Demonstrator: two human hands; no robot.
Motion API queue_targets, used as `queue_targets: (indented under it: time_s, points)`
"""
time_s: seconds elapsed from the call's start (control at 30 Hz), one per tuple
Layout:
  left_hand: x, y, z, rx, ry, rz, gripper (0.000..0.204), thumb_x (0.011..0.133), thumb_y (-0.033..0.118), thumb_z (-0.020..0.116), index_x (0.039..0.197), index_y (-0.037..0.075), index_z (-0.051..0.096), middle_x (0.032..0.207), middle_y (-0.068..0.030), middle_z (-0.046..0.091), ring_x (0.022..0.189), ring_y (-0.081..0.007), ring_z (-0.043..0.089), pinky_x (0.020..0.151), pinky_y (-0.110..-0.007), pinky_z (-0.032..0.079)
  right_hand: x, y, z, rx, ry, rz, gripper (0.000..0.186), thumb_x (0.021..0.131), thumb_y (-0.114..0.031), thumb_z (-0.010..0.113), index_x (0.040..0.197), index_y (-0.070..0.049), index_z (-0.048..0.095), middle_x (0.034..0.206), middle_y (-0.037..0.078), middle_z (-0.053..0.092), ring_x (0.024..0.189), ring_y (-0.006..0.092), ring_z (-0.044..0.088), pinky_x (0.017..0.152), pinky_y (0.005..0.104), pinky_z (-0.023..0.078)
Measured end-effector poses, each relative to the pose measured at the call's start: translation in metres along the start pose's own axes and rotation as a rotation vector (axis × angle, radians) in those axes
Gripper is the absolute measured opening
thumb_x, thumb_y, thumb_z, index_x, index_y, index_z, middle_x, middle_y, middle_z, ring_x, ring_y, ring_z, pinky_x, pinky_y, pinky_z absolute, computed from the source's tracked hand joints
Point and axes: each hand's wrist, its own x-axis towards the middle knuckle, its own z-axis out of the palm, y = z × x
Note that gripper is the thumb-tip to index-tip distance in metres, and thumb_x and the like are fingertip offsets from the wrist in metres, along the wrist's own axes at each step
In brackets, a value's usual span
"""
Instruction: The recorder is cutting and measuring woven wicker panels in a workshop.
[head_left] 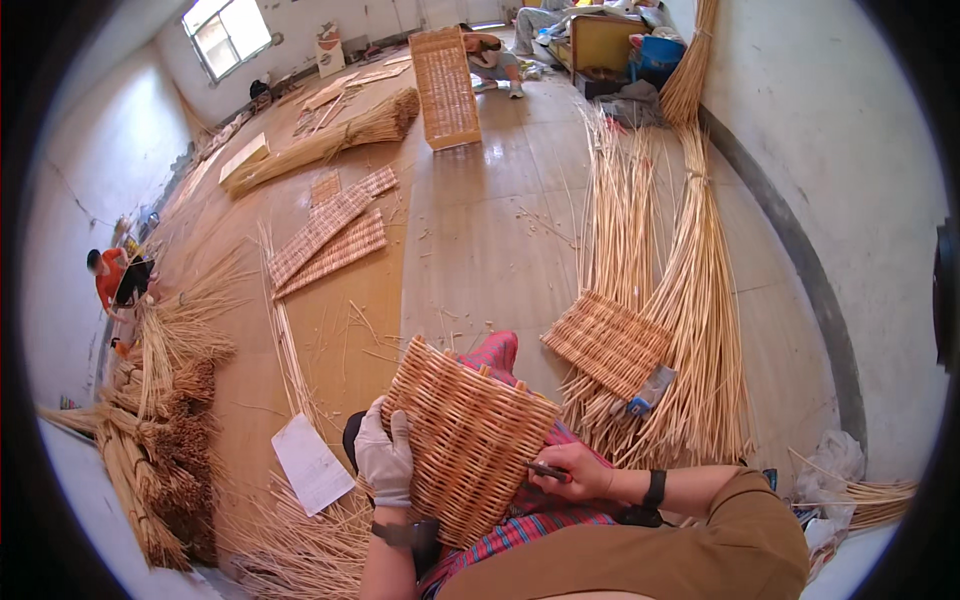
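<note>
A square woven wicker panel lies tilted over my lap, which is covered by red and blue checked cloth. My left hand, in a pale glove, grips the panel's left edge, with fingers pressed against it. My right hand is bare and closed round a dark hand tool, whose tip meets the weave at the panel's right side; whether it is a blade or pliers I cannot make out.
Long cane bundles lie at right, with another woven panel on them. More bundles, a paper sheet and loose panels lie leftward. An upright woven piece stands at back, beside one person; another person sits left.
</note>
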Motion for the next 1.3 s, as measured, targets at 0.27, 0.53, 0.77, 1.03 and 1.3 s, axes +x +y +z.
queue_targets:
  time_s: [0.27, 0.53, 0.77, 1.03, 1.3]
  points:
    - [-0.0005, -0.0052, 0.0019, -0.012, 0.003, 0.004, 0.053, 0.108, 0.042, 0.058, 0.132, -0.005, 0.064, 0.114, -0.0245, 0.073, 0.105, -0.0412, 0.069, 0.095, -0.045, 0.052, 0.0008, 0.0001, 0.0011, -0.007, 0.020, -0.036, 0.011, 0.094, -0.014, 0.074, 0.094, -0.004, 0.068, 0.077, 0.012, 0.061, 0.071, 0.0327, 0.063, 0.064, 0.0418, 0.049]
    - [-0.0008, -0.0065, 0.0018, -0.004, 0.004, 0.007, 0.051, 0.108, 0.040, 0.058, 0.132, -0.005, 0.063, 0.114, -0.0244, 0.073, 0.104, -0.0415, 0.069, 0.095, -0.046, 0.052, 0.0008, 0.0002, 0.0011, -0.020, 0.010, -0.034, 0.011, 0.094, -0.013, 0.073, 0.092, -0.004, 0.066, 0.078, 0.012, 0.062, 0.073, 0.0335, 0.063, 0.066, 0.0423, 0.049]
    - [-0.0006, -0.0063, 0.0020, 0.007, 0.007, 0.007, 0.051, 0.108, 0.041, 0.059, 0.133, -0.004, 0.064, 0.114, -0.0240, 0.073, 0.104, -0.0410, 0.070, 0.094, -0.046, 0.052, 0.0010, 0.0004, 0.0010, -0.026, 0.005, -0.028, 0.013, 0.094, -0.013, 0.073, 0.090, -0.004, 0.065, 0.077, 0.013, 0.061, 0.073, 0.0343, 0.063, 0.066, 0.0429, 0.049]
    - [0.0003, -0.0072, 0.0025, -0.009, 0.011, -0.001, 0.051, 0.108, 0.041, 0.059, 0.131, -0.004, 0.064, 0.114, -0.0242, 0.073, 0.105, -0.0414, 0.070, 0.095, -0.045, 0.053, 0.0018, 0.0030, 0.0016, -0.028, 0.018, -0.048, 0.013, 0.095, -0.013, 0.073, 0.089, -0.004, 0.065, 0.074, 0.012, 0.057, 0.069, 0.0330, 0.060, 0.063, 0.0427, 0.047]
    - [0.0018, -0.0093, 0.0028, 0.002, 0.009, 0.000, 0.050, 0.108, 0.040, 0.058, 0.132, -0.004, 0.064, 0.116, -0.0249, 0.073, 0.106, -0.0419, 0.069, 0.096, -0.046, 0.052, 0.0051, -0.0021, 0.0000, -0.009, 0.003, -0.024, 0.010, 0.094, -0.012, 0.073, 0.092, -0.004, 0.067, 0.075, 0.012, 0.059, 0.071, 0.0327, 0.061, 0.065, 0.0422, 0.048]
